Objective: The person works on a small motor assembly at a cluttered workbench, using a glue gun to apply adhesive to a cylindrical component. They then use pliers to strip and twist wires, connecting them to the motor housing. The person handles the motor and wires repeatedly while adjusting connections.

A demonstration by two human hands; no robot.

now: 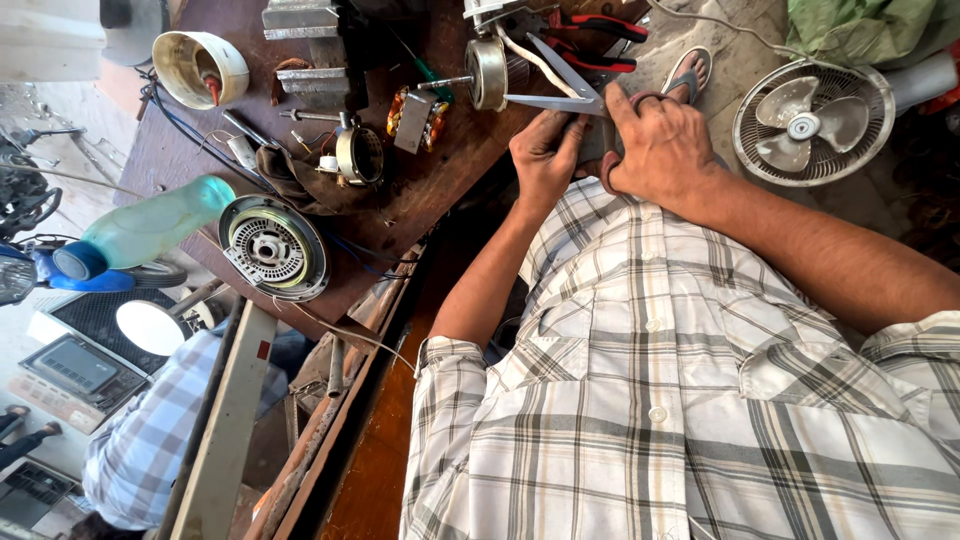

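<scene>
Two hands on the scissors point(565, 85): right hand point(655, 140) curled through the handles, left hand point(545, 155) pinching beside, blades parted.

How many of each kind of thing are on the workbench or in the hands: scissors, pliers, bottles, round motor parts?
Scissors: 1, in the right hand, with the left hand beside them
Red-handled pliers: 1
Green bottle: 1
Round motor parts: 3 (grey cover, small housing, disc)
Total: 6
</scene>
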